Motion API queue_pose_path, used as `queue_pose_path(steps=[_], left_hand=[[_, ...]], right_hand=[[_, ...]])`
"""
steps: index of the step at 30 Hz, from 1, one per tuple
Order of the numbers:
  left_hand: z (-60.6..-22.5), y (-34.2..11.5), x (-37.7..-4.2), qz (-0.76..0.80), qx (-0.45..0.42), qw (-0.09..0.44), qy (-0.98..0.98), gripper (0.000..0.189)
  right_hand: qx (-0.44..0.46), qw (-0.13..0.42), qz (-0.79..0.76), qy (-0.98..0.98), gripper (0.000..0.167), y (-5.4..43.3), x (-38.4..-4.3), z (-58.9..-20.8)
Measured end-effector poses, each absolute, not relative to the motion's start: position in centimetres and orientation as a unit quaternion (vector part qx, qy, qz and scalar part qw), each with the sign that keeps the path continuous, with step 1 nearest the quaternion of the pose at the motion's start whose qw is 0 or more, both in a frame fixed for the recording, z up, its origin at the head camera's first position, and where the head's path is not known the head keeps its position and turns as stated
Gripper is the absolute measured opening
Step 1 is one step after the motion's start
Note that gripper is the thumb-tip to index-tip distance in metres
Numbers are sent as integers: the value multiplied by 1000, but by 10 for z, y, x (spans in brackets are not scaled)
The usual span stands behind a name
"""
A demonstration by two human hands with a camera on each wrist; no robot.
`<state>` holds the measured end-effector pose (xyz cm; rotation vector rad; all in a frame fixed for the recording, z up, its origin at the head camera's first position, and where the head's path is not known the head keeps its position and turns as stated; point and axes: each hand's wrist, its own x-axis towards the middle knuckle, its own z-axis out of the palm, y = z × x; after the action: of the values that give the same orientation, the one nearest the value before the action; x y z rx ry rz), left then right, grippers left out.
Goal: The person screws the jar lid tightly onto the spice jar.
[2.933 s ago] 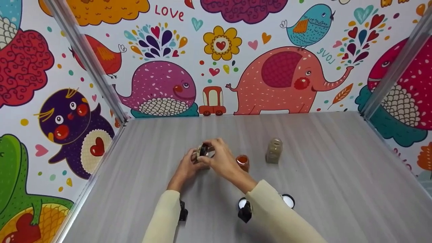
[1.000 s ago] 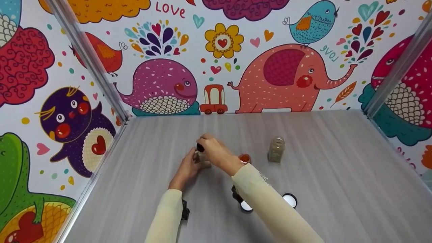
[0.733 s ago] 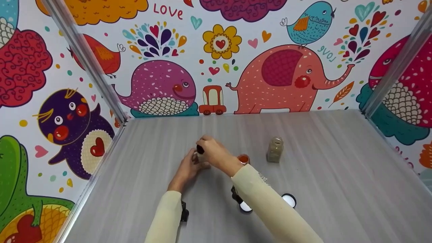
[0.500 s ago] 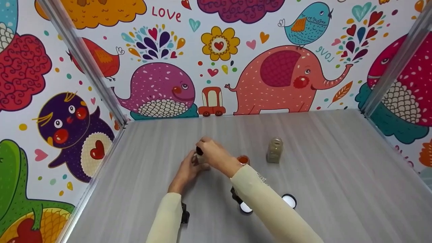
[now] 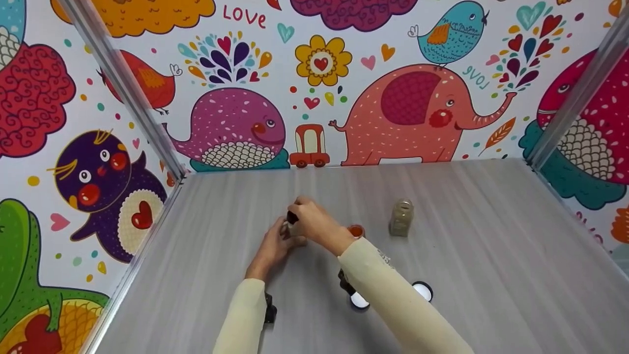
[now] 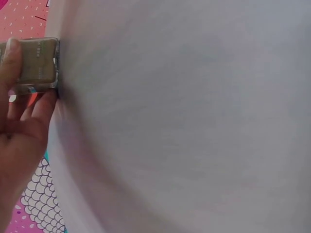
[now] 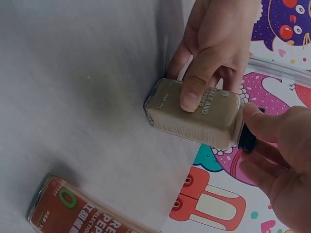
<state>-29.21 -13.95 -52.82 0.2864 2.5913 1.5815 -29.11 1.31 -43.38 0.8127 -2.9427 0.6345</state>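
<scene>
My left hand (image 5: 274, 247) grips a square glass spice jar (image 7: 216, 121) of tan powder, its label reading "salt and pepper". In the right wrist view the thumb lies across the label, with fingers round the far side. The jar's base is right at the table surface. My right hand (image 5: 319, 224) pinches a black cap (image 7: 247, 138) at the jar's mouth between thumb and fingers. From the head, the right hand hides most of this jar. Beside the right forearm stands an uncapped jar of red powder (image 7: 80, 208), partly hidden by the wrist.
Farther right, another uncapped glass jar (image 5: 401, 220) holds tan powder. Two black lids with white insides lie on the table nearer me: one lid (image 5: 360, 300) partly under the right sleeve, the other lid (image 5: 423, 291) just past it. Cartoon-printed walls enclose the back and sides.
Since the earliest frame, my right hand has turned over the cap, which showed edge-on between thumb and fingers then. Over the last second, both hands stay at the same jar with little visible movement.
</scene>
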Motion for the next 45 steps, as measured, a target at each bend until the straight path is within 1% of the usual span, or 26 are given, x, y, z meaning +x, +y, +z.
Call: queue_pose_path(steps=[6, 15, 18, 20, 22, 26, 29, 34, 37, 40, 45], left_hand=[[-528, -141, -292, 500, 93, 37, 860, 66], [-528, -140, -292, 508, 96, 36, 855, 54], [-529, -140, -292, 512, 99, 36, 852, 60], [-529, -140, -291, 511, 99, 36, 853, 61], [-529, -140, -291, 503, 98, 31, 858, 59], [-527, -140, -293, 488, 92, 28, 868, 47], [-527, -140, -293, 490, 90, 32, 866, 47], [-528, -140, -293, 513, 102, 40, 852, 46], [-529, -139, -294, 511, 104, 38, 852, 44], [-530, -138, -294, 509, 104, 34, 854, 46], [-531, -139, -294, 511, 109, 29, 852, 44]], right_hand=[[284, 10, 199, -938, 32, 14, -292, -432], [249, 14, 203, -947, 31, 10, -293, -435], [245, 19, 209, -947, 30, 10, -292, -436], [245, 18, 214, -945, 31, 10, -292, -437], [244, 12, 214, -946, 34, 9, -291, -437], [240, -3, 196, -951, 45, 7, -290, -436], [230, -3, 182, -956, 45, 7, -290, -435], [217, 23, 187, -958, 38, 6, -290, -439], [211, 32, 194, -958, 40, 6, -290, -441], [202, 27, 197, -959, 43, 7, -291, -442], [199, 18, 194, -960, 52, 9, -292, -442]])
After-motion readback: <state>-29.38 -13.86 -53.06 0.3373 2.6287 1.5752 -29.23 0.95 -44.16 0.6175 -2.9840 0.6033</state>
